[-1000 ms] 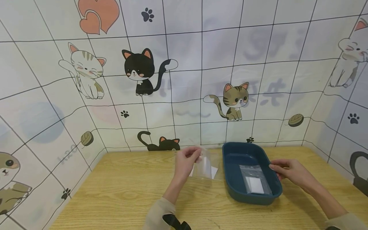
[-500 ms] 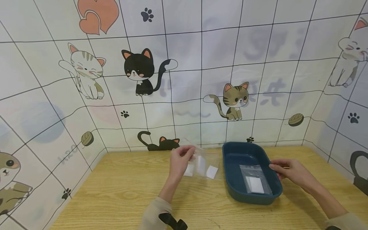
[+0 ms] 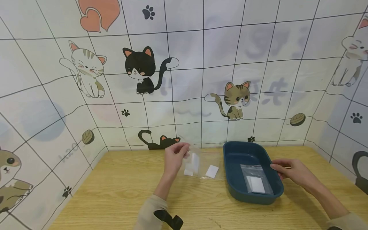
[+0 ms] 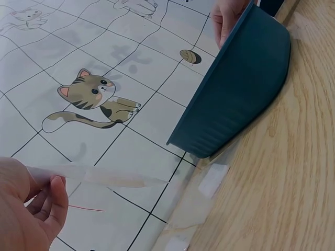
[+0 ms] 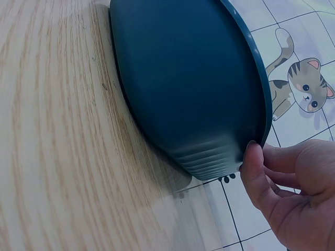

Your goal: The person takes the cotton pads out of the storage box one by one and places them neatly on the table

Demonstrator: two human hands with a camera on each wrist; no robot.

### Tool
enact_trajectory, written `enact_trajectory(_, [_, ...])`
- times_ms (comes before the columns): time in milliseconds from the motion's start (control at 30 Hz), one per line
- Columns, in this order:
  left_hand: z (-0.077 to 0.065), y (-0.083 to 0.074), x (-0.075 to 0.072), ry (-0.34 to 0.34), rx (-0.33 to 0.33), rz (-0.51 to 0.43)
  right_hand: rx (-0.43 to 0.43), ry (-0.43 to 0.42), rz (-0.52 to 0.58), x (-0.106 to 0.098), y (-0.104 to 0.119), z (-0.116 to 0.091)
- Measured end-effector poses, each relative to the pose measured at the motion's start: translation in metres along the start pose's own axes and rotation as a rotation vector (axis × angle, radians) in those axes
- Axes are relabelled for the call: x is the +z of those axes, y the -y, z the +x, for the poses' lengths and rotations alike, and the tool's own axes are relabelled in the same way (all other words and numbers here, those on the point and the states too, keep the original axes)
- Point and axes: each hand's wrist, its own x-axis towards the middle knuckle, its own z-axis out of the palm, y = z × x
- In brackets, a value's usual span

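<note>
My left hand (image 3: pixel 173 161) pinches the top edge of a clear plastic bag (image 3: pixel 195 159) with a white piece inside. Raised over the table, this bag (image 4: pixel 118 178) appears nearly edge-on in the left wrist view. Behind and beside it, clear bags with white pieces (image 3: pixel 212 171) lie on the table. On the right stands a dark blue plastic bin (image 3: pixel 253 198), holding a clear zip bag (image 3: pixel 255 184) with white pieces in it. My right hand (image 3: pixel 294 172) grips the bin's right rim, thumb and fingers around the edge, as the right wrist view shows of that hand (image 5: pixel 301 183).
The wooden table (image 3: pixel 120 191) meets a wall covering (image 3: pixel 187 80) printed with cats right behind the bags and bin. Side walls with the same print stand at left and right.
My left hand has moved left and slightly up with the clear plastic bag, uncovering the white pieces on the table. My right hand stays on the bin's rim.
</note>
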Motion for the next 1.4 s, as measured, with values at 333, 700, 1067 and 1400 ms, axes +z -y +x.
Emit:
enact_trajectory(333, [0.007,0.0,-0.013,-0.04,-0.031,-0.006,0.009,-0.006,0.015,0.002,0.0,0.0])
enact_trajectory(700, [0.012,0.004,-0.026,-0.096,-0.035,0.007,0.01,-0.007,0.001,0.0,-0.001,0.001])
enact_trajectory(1067, [0.017,0.006,-0.039,-0.135,-0.06,-0.016,0.009,-0.01,-0.009,0.001,-0.002,0.002])
enact_trajectory(1400, [0.017,0.011,-0.054,-0.183,-0.091,0.011,-0.004,-0.016,-0.016,0.001,-0.003,0.001])
